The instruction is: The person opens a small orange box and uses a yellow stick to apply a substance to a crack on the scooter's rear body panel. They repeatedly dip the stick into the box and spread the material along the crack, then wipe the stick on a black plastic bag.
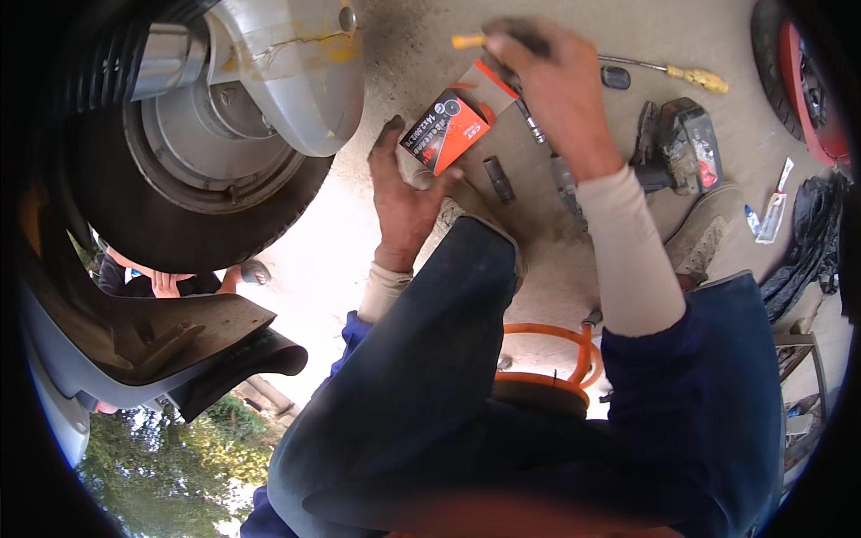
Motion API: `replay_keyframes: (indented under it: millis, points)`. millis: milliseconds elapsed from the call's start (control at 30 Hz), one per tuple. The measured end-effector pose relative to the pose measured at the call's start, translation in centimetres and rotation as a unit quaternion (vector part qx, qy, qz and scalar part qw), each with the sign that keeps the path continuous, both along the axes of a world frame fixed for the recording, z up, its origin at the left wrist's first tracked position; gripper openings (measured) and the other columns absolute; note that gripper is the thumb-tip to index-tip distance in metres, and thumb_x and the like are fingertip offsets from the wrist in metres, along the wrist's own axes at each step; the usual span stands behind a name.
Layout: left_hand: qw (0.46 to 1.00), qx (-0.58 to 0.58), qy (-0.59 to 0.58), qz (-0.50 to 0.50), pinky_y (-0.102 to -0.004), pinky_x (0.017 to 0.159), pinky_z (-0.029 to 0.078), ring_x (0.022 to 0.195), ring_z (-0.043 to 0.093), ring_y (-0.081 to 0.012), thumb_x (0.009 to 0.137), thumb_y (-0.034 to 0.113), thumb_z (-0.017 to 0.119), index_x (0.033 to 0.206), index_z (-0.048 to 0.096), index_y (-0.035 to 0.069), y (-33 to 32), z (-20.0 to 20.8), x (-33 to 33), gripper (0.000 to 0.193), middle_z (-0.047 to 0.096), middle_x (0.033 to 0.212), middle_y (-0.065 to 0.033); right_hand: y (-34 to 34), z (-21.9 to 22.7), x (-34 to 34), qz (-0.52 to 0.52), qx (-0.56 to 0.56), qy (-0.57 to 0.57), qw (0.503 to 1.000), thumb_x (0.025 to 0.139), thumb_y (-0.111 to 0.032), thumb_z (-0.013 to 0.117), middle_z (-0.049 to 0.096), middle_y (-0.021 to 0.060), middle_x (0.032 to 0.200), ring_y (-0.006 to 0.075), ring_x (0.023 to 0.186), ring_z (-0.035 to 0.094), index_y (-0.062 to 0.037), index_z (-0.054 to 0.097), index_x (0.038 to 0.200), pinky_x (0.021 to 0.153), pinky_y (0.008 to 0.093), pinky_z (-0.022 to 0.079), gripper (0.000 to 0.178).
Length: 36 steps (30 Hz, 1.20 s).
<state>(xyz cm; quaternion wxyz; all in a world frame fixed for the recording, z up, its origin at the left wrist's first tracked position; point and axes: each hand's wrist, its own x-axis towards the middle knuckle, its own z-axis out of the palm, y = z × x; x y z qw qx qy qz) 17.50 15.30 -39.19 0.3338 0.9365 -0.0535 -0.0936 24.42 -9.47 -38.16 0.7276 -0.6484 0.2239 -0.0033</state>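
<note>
The left hand (404, 204) grasps a small cardboard box (446, 133), its thumb and fingers spread along the near and left sides. The box is rectangular with flat printed faces in orange-red and black, and an open flap shows at its upper end, toward the right hand (558, 85). The right hand is curled around a slim item with a yellow end (468, 41); motion blurs it, so I cannot tell what it is.

Between the hands and a little nearer the body, a dark, hollow-looking cylinder (499, 179) lies on the rough, dusty concrete (399, 54). Just below the right hand is a shiny metal rod (535, 131). To the right of that hand lie a smooth, rounded black piece (615, 78) and a screwdriver (697, 79) with a thin metal shaft and a translucent yellow handle. Right of the right wrist rests a scuffed power tool (686, 148) with a blocky black base, partly hidden by the forearm.

Left of the left hand stands a wheel with a thick black rubber tyre (238, 244) and a dull metal hub (211, 148). Above it curves a smooth silver-grey cover (300, 90), cracked and streaked with yellowish-brown patches.
</note>
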Motion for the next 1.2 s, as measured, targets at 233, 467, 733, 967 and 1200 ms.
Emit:
replay_keyframes:
  millis: [233,467,733,967,1200]
  points:
    - [0.994,0.095,0.04,-0.023,-0.0482,0.113,0.049,0.137,0.053,-0.0432,0.078,0.024,0.093,0.154,0.044,0.0,-1.1,-2.2,1.1,0.093,0.056,0.146,-0.0226,1.0,-1.4,-6.4,-0.079,0.062,0.063,0.993,0.098,-0.003,0.072,0.078,0.008,0.093,0.0096,0.081,0.069,0.0059,0.076,0.112,0.076,0.0264,0.057,0.017]
    - [0.999,0.025,0.019,0.008,-0.0468,0.113,0.049,0.136,0.055,-0.0404,0.077,0.017,0.092,0.151,0.047,0.003,-1.9,-1.3,0.9,0.088,0.058,0.144,-0.0181,-1.0,1.1,-8.2,-0.076,0.016,0.068,0.995,0.098,-0.003,0.074,0.078,0.0084,0.093,0.0099,0.077,0.068,0.0066,0.074,0.113,0.07,0.0258,0.056,0.018]
    - [0.995,-0.087,0.027,-0.037,-0.0441,0.108,0.053,0.128,0.063,-0.0388,0.076,0.016,0.095,0.148,0.049,0.001,-3.1,4.3,0.4,0.086,0.062,0.139,-0.0206,-1.4,8.0,-10.4,-0.065,-0.004,0.087,0.994,0.102,-0.005,0.068,0.077,0.0115,0.094,0.015,0.08,0.072,0.0066,0.068,0.115,0.073,0.0288,0.058,0.017]
    - [0.983,-0.164,-0.053,-0.062,-0.0437,0.105,0.055,0.124,0.067,-0.0377,0.075,0.02,0.096,0.142,0.053,0.001,-4.2,13.2,-0.6,0.082,0.066,0.133,-0.02,-2.6,17.2,-10.7,0.002,-0.167,0.017,0.986,0.101,-0.004,0.067,0.078,0.0124,0.093,0.0164,0.079,0.073,0.0044,0.067,0.112,0.072,0.0299,0.058,0.014]
    - [0.955,-0.205,-0.195,-0.086,-0.0437,0.106,0.054,0.122,0.067,-0.0385,0.074,0.02,0.096,0.139,0.054,-0.001,-4.7,22.9,-0.7,0.081,0.066,0.133,-0.0209,-5.2,27.9,-11.5,0.018,-0.39,-0.074,0.918,0.101,-0.016,0.066,0.081,0.0136,0.091,0.0247,0.08,0.077,0.0008,0.075,0.121,0.076,0.0387,0.059,0.027]
